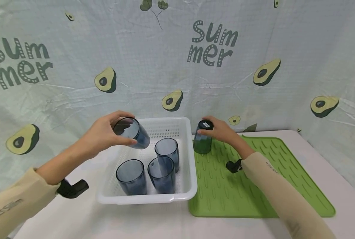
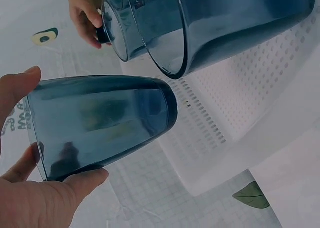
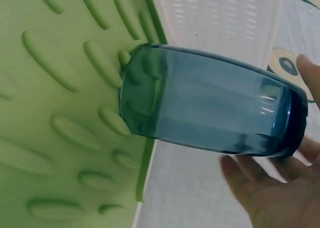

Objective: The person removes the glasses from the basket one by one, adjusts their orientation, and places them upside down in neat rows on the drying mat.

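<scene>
My left hand (image 1: 101, 134) grips a blue glass tumbler (image 1: 142, 136) near its rim, thumb on one side and fingers on the other. That tumbler is tilted over the back left of the white basket (image 1: 193, 176), its mouth toward me and its base pointing into the basket. At the mat's back left corner, my right hand (image 1: 222, 130) holds a second blue tumbler (image 3: 210, 103) around its base. This one is upside down, a small label on its upturned bottom, its rim at the green mat (image 1: 255, 202). Three tumblers stand mouth up in the basket, one at the front left (image 1: 132, 179).
The basket has perforated walls and sits directly left of the ridged mat on a pale table (image 1: 129, 222). A white curtain (image 1: 147, 66) printed with avocados hangs close behind both. A black wrist device (image 1: 73, 189) juts from the left sleeve.
</scene>
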`<state>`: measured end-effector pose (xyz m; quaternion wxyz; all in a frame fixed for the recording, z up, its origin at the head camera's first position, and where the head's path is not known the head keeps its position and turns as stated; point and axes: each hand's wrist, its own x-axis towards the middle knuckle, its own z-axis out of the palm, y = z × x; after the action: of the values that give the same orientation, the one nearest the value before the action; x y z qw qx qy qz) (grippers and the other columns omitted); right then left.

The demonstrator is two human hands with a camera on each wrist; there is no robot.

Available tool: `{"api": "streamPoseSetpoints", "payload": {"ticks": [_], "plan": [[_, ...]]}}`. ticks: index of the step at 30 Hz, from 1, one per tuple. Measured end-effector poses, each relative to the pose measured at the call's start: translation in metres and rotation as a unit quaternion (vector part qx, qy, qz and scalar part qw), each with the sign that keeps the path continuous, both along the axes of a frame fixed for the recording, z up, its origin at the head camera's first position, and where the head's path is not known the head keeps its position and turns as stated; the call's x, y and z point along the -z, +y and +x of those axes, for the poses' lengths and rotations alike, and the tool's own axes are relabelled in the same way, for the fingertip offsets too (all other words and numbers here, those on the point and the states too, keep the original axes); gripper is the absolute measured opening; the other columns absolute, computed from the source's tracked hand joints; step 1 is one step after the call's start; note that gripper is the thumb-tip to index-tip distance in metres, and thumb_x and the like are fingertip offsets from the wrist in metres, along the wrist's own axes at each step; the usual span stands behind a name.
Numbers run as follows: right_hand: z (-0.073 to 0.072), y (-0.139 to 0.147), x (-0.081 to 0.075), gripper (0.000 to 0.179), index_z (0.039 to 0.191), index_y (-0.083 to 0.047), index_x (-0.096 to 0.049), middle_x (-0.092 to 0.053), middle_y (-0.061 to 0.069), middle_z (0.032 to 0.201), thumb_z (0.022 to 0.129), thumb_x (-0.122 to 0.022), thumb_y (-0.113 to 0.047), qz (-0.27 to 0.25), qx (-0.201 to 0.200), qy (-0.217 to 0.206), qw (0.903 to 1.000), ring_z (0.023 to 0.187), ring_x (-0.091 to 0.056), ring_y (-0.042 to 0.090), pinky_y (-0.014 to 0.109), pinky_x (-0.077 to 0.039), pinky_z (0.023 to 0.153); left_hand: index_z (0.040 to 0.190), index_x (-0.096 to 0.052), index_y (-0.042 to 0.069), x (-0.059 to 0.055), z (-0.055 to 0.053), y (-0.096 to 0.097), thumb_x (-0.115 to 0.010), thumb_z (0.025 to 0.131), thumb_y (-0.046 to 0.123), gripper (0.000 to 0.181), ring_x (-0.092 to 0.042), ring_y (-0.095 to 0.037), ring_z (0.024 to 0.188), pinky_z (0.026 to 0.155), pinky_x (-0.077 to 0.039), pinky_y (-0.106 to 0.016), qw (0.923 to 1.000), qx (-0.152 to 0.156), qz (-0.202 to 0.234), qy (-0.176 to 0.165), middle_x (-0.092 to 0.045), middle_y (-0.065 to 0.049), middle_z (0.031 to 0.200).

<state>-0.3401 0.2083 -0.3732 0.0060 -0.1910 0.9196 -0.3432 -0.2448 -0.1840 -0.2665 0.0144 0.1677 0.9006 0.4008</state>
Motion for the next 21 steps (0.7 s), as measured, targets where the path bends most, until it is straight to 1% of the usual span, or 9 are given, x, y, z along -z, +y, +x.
{"api": "streamPoseSetpoints", "payload": {"ticks": [3,6,11,13,17,21], "plan": [[0.004,0.002,-0.003,0.07,0.155,-0.009,-0.041,-0.043,0.015,0.157,0.098,-0.068,-0.039,-0.012,-0.016,0.035,0.9992,0.142,-0.042,0.039,0.059,-0.041,0.109,0.141,-0.055,0.016,0.001,0.002,-0.002,-0.094,0.073,0.023,0.079,-0.059,-0.025,0.127,0.094,-0.052,-0.025,1.0,-0.001,0.004,0.002,-0.062,-0.01,0.135],[0.007,0.003,-0.006,0.064,0.151,-0.011,-0.048,-0.046,0.011,0.155,0.097,-0.07,-0.037,-0.024,-0.03,0.067,0.9971,0.143,-0.042,0.035,0.058,-0.039,0.111,0.141,-0.055,0.015,0.002,0.004,-0.003,-0.094,0.073,0.023,0.079,-0.059,-0.026,0.127,0.091,-0.051,-0.019,1.0,-0.001,0.007,0.004,-0.063,-0.01,0.135],[0.016,0.002,-0.011,0.058,0.147,-0.014,-0.054,-0.052,0.009,0.151,0.097,-0.07,-0.038,-0.018,-0.039,0.108,0.9933,0.14,-0.046,0.034,0.06,-0.042,0.108,0.141,-0.055,0.015,0.002,0.007,-0.005,-0.094,0.073,0.024,0.079,-0.059,-0.023,0.126,0.093,-0.052,-0.022,0.9998,-0.006,0.015,0.008,-0.063,-0.01,0.135],[0.02,0.0,-0.013,0.056,0.146,-0.014,-0.055,-0.053,0.007,0.15,0.097,-0.07,-0.036,-0.016,-0.045,0.118,0.9919,0.139,-0.047,0.032,0.058,-0.043,0.108,0.141,-0.055,0.015,0.002,0.007,-0.005,-0.094,0.073,0.025,0.079,-0.059,-0.021,0.125,0.093,-0.051,-0.022,0.9997,-0.009,0.018,0.011,-0.063,-0.01,0.135],[0.029,-0.003,-0.016,0.052,0.144,-0.013,-0.057,-0.056,0.005,0.147,0.098,-0.07,-0.032,-0.018,-0.066,0.128,0.9894,0.137,-0.051,0.028,0.051,-0.044,0.109,0.142,-0.054,0.013,0.0,0.008,-0.006,-0.093,0.074,0.023,0.079,-0.06,-0.017,0.121,0.093,-0.052,-0.022,0.9995,-0.013,0.022,0.019,-0.063,-0.011,0.134],[0.035,-0.005,-0.019,0.048,0.142,-0.01,-0.058,-0.059,0.006,0.144,0.099,-0.069,-0.028,-0.026,-0.088,0.13,0.9872,0.134,-0.054,0.027,0.046,-0.046,0.109,0.142,-0.053,0.011,-0.002,0.008,-0.006,-0.093,0.074,0.022,0.079,-0.061,-0.019,0.122,0.092,-0.052,-0.02,0.9992,-0.015,0.031,0.021,-0.064,-0.011,0.133]]}}
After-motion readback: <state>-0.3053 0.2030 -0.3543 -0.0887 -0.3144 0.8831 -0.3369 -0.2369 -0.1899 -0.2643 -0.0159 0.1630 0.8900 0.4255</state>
